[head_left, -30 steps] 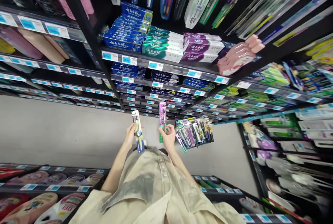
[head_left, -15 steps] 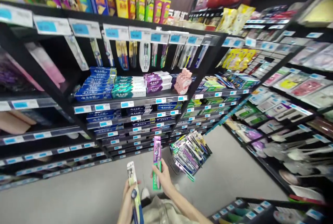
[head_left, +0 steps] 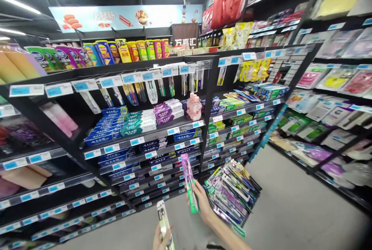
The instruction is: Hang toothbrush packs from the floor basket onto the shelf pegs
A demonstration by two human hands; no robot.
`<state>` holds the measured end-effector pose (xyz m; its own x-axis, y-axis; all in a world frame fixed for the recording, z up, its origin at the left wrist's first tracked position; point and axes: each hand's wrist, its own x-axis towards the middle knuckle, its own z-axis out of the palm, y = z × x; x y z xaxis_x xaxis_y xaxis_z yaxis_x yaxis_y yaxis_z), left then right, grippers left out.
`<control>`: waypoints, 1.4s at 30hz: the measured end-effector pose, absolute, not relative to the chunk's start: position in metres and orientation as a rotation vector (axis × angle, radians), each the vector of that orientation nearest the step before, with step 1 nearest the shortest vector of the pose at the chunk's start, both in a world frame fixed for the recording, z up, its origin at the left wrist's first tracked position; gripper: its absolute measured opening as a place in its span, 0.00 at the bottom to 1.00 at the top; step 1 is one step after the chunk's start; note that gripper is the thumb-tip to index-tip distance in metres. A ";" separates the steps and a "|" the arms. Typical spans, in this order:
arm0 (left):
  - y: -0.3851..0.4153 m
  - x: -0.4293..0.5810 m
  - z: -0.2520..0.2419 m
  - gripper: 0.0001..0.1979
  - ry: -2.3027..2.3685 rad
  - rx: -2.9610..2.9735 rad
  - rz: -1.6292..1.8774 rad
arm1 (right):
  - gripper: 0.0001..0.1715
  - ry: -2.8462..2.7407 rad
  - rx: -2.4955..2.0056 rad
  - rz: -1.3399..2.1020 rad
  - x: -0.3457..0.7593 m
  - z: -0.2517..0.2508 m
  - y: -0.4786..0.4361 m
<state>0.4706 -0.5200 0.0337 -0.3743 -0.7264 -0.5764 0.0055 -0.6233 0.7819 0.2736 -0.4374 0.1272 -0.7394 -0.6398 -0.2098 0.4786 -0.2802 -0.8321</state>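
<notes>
My right hand [head_left: 202,201] is closed on a packaged toothbrush [head_left: 188,180] in a purple and green pack, held upright and leaning slightly left. Lower down, my left hand [head_left: 161,238] grips another packaged toothbrush [head_left: 164,219] with a white top and a pale green lower part. The two packs are apart. To the right of my right hand lies a large pile of packaged toothbrushes [head_left: 232,195], low down near the floor. Several toothbrush packs [head_left: 151,91] hang from hooks in a row under the upper shelf.
Stacked toothpaste boxes [head_left: 139,122] fill the shelf ahead, beside pink bottles [head_left: 194,107]. Chip canisters [head_left: 124,50] stand on top. Another rack with hanging packs [head_left: 316,104] runs along the right. Grey floor [head_left: 290,195] lies between the racks.
The view has tilted up, showing the ceiling lights and banner. Both hands now appear lower or further right, still gripping the same packs. The right-hand pack leans more to the left.
</notes>
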 end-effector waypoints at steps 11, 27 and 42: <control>-0.446 0.385 0.063 0.33 -0.877 1.349 -2.062 | 0.25 1.044 -0.432 -2.104 0.140 0.192 -0.416; -0.462 0.288 0.054 0.44 -1.140 1.235 -2.139 | 0.21 0.922 -0.483 -2.238 0.089 0.230 -0.456; -0.575 0.242 0.076 0.48 -1.693 1.002 -2.144 | 0.31 0.861 -0.896 -2.421 0.047 0.357 -0.558</control>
